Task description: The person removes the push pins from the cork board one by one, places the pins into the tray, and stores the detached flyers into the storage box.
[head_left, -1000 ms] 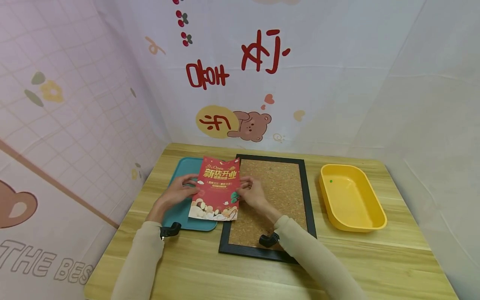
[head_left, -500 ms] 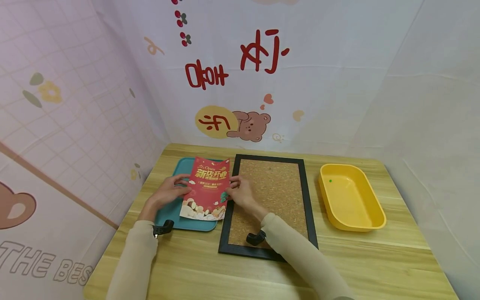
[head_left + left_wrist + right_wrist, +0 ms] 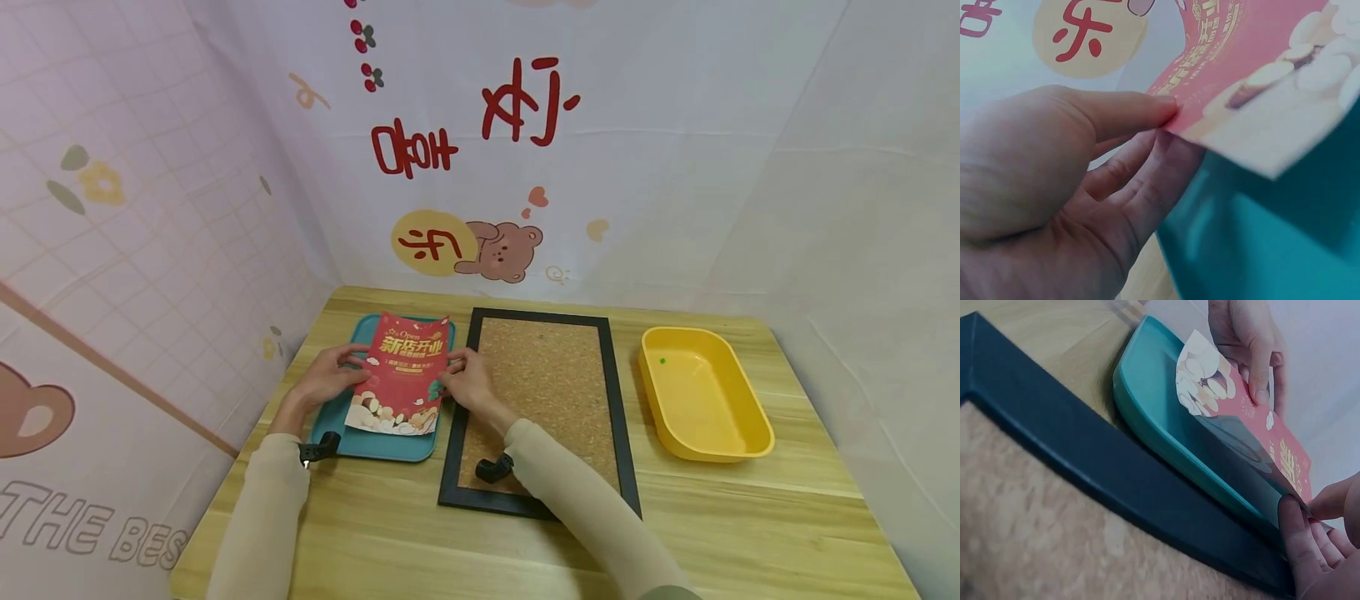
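A red printed flyer (image 3: 406,377) with gold lettering is held over the teal tray (image 3: 372,447), its near edge lifted off the tray in the left wrist view. My left hand (image 3: 327,377) pinches the flyer's left edge between thumb and fingers, the thumb lying on the printed face in the left wrist view. At the opposite edge, my right hand (image 3: 470,382) grips the paper the same way, its fingertips (image 3: 1292,515) partly behind the sheet. The flyer bows slightly between both hands.
Right of the tray lies a cork board (image 3: 543,400) with a black frame (image 3: 617,408), under my right forearm. A yellow basin (image 3: 705,400) with a small green dot inside stands farther right. Printed cloth walls (image 3: 637,208) border the wooden table at the back and sides.
Both hands have carried the flyer leftward, from partly over the cork board's frame to above the teal tray. The board, the tray and the basin have stayed in place.
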A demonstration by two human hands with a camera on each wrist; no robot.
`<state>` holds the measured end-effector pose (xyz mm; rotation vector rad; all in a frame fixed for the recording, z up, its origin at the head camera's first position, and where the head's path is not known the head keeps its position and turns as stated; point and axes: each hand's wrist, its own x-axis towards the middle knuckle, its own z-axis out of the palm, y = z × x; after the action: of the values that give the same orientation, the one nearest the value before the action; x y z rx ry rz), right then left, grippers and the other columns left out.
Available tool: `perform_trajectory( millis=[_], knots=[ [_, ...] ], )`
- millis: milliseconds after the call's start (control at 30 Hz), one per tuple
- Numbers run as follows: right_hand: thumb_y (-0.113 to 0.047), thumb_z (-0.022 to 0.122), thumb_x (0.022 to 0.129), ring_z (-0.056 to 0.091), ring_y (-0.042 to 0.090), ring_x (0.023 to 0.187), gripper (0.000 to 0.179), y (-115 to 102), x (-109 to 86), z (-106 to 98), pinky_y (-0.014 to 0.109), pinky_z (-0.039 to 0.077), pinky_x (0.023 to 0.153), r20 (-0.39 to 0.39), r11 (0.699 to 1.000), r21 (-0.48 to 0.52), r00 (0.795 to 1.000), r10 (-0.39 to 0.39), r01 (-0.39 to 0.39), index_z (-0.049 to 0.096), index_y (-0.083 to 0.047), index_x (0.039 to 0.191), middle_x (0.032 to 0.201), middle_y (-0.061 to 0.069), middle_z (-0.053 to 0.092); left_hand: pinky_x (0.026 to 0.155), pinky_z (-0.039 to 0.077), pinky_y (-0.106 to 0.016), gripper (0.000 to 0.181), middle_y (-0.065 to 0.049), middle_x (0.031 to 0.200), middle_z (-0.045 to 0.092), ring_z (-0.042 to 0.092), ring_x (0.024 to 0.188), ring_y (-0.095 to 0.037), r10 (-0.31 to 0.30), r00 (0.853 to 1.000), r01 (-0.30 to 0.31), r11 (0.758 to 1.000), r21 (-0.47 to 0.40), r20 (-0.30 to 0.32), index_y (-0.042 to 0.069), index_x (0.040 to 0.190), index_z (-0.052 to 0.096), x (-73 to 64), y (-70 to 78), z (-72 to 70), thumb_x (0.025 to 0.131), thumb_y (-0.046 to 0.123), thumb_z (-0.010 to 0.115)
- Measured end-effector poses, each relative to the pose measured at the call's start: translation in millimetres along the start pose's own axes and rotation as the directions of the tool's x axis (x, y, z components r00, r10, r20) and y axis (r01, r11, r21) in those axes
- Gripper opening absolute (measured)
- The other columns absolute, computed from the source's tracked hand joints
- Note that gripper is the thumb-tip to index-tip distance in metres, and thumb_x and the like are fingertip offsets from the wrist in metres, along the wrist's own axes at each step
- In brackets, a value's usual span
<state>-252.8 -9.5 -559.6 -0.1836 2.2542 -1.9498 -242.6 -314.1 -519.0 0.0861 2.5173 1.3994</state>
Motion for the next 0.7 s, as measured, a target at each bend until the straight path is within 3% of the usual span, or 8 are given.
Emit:
perform_trajectory(
  millis=[200, 367, 700],
  knots=[
    [0.002, 0.076, 0.103, 0.077, 0.019, 0.071, 0.038, -3, 0.8, 7, 0.036, 0.073, 0.071, 0.009, 0.998, -0.058, 1.0, 0.003, -0.003, 0.066, 0.008, 0.14, 0.101, 0.014, 0.071, 0.096, 0.071, -0.042, 0.063, -0.034, 0.144, 0.064, 0.08, 0.113, -0.039, 0.013, 1.0, -0.013, 1.0, 0.023, -0.011, -0.003, 0.169, 0.046, -0.8, -3.1, -3.7, 0.113, 0.013, 0.07],
    [-0.001, 0.078, 0.104, 0.081, 0.025, 0.072, 0.037, -6, 2.5, 13, 0.034, 0.073, 0.07, -0.001, 0.993, -0.121, 1.0, 0.007, -0.007, 0.068, 0.006, 0.139, 0.098, 0.013, 0.073, 0.094, 0.07, -0.037, 0.063, -0.034, 0.144, 0.064, 0.081, 0.113, -0.037, 0.008, 1.0, -0.008, 0.999, 0.038, -0.014, -0.004, 0.169, 0.045, -0.5, -6.3, -6.9, 0.113, 0.012, 0.07],
    [-0.003, 0.08, 0.103, 0.084, 0.027, 0.072, 0.042, -10, 5.9, 20, 0.033, 0.072, 0.069, 0.003, 0.987, -0.161, 1.0, 0.007, -0.006, 0.068, 0.008, 0.141, 0.098, 0.013, 0.074, 0.09, 0.066, -0.029, 0.06, -0.034, 0.141, 0.066, 0.08, 0.11, -0.036, 0.014, 0.999, -0.012, 0.998, 0.065, -0.037, -0.005, 0.167, 0.047, -1.1, -10.6, -12.0, 0.113, 0.01, 0.068]
  ],
)
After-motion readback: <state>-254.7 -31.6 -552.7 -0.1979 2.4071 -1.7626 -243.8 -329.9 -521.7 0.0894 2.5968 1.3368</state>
